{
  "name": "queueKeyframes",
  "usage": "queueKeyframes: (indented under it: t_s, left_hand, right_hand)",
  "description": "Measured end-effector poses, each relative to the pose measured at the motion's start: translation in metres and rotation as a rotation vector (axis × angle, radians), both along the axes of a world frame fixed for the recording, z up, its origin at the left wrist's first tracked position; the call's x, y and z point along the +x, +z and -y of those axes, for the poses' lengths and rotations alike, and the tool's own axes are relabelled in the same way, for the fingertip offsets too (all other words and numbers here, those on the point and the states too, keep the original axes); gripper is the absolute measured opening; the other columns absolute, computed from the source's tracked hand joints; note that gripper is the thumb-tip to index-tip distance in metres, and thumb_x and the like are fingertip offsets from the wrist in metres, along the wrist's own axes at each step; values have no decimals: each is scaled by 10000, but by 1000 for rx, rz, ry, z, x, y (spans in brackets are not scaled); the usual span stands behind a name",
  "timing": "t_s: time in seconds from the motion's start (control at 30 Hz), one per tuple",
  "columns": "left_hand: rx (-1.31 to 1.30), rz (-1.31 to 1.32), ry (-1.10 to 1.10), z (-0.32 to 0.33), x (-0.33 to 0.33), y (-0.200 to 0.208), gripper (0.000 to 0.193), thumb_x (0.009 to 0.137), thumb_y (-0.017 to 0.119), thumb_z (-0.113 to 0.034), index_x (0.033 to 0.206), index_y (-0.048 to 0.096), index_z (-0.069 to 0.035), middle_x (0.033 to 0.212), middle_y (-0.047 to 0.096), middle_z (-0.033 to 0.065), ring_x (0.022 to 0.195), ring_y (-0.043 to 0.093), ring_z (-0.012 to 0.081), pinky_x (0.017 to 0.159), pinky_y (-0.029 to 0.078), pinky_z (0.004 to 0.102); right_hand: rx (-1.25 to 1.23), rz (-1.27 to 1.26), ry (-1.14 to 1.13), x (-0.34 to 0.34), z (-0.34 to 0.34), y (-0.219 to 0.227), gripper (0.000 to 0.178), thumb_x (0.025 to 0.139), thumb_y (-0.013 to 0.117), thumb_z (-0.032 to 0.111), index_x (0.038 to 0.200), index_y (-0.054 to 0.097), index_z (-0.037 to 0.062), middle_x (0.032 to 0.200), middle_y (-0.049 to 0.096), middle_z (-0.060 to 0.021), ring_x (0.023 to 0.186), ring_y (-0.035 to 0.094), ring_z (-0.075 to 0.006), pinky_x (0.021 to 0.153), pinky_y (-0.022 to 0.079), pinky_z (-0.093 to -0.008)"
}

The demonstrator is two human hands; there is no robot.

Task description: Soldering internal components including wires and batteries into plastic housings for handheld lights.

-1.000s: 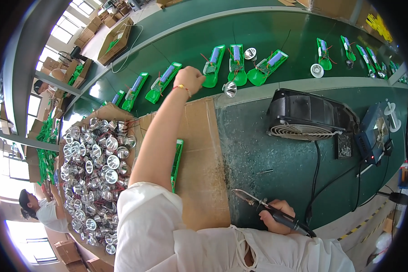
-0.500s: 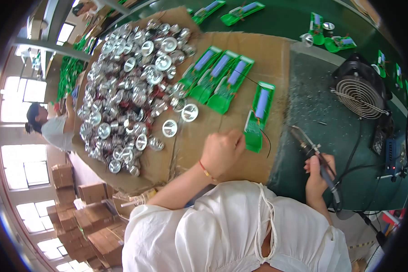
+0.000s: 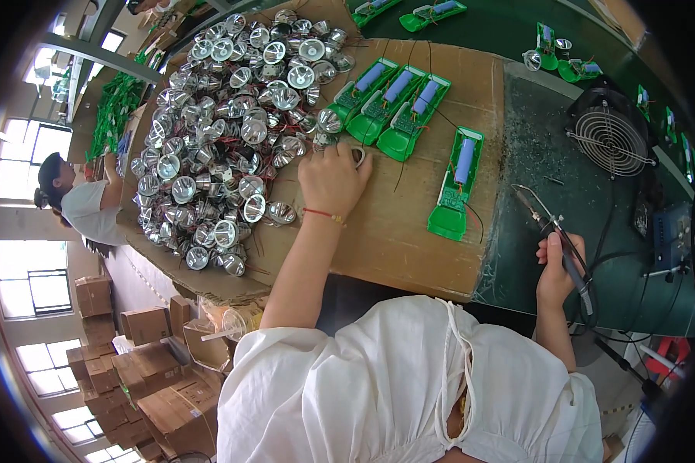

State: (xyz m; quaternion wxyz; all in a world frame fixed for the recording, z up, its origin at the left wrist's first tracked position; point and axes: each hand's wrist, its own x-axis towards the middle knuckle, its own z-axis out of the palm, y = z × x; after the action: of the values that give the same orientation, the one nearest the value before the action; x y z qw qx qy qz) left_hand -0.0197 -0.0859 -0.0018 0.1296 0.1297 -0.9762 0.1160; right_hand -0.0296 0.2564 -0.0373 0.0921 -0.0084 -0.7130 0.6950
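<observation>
My left hand is on the cardboard at the right edge of a heap of silver lamp reflectors. Its fingers are closed around one reflector, whose rim shows beside the thumb; the rest is hidden. In my right hand is a soldering iron with a thin metal tube along it, its tip pointing up and left over the green bench. Between the hands lies a single green torch housing with a purple battery cell, a circuit board and a loose black wire. Several similar housings lie side by side beyond.
The cardboard sheet covers the bench's left part. A black fan with a wire guard and a blue soldering station stand at the right. More housings lie along the far side. Another person works at the left, near cardboard boxes.
My left hand has moved left and away from the single housing to the reflectors and closed on one. My right hand still holds the soldering iron. The view has shifted slightly.
</observation>
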Motion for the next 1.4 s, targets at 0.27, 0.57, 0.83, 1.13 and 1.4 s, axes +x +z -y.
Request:
queueKeyframes:
  t_s: [0.27, 0.57, 0.83, 1.13, 1.4]
  left_hand:
    - [405, -138, -533, -46, 52, -6, 192, 730, 625, -74, 921, 607, -70, 783, 591, 42, 724, 555, 229, 677, 412, 347]
    - [981, -141, -365, -62, 46, 3, 64, 774, 665, -73, 830, 652, -43, 720, 600, 62, 632, 548, 174, 570, 416, 276]
    - [1162, 37, -257, -73, 35, 2, 150, 827, 642, -172, 798, 664, -27, 659, 516, 34, 608, 472, 134, 556, 383, 251]
    - [1105, 95, -331, -83, 19, 6, 137, 765, 671, -176, 729, 676, -44, 724, 546, 95, 735, 529, 255, 650, 425, 362]
    - [1094, 129, -394, -81, 15, 2, 180, 804, 648, -199, 724, 670, -40, 708, 523, 62, 702, 502, 188, 640, 405, 296]
  right_hand:
    - [-18, 21, 27, 8, 8, 11, 159, 841, 618, 103, 877, 519, -16, 687, 592, -85, 548, 534, -85, 487, 425, -187]
    - [-66, -10, 137, 19, 20, 31, 137, 831, 598, 60, 878, 497, -21, 699, 576, -104, 544, 536, -106, 493, 439, -207]
    - [88, -149, 418, 20, 30, 36, 151, 821, 598, 61, 856, 476, -21, 719, 553, -107, 576, 528, -108, 531, 452, -231]
    - [114, -63, 360, 20, 34, 33, 153, 811, 619, 66, 831, 493, -19, 655, 573, -101, 566, 535, -113, 526, 456, -232]
    - [47, -24, 336, 20, 35, 24, 151, 792, 660, 61, 817, 527, -5, 677, 564, -52, 565, 492, -67, 512, 398, -212]
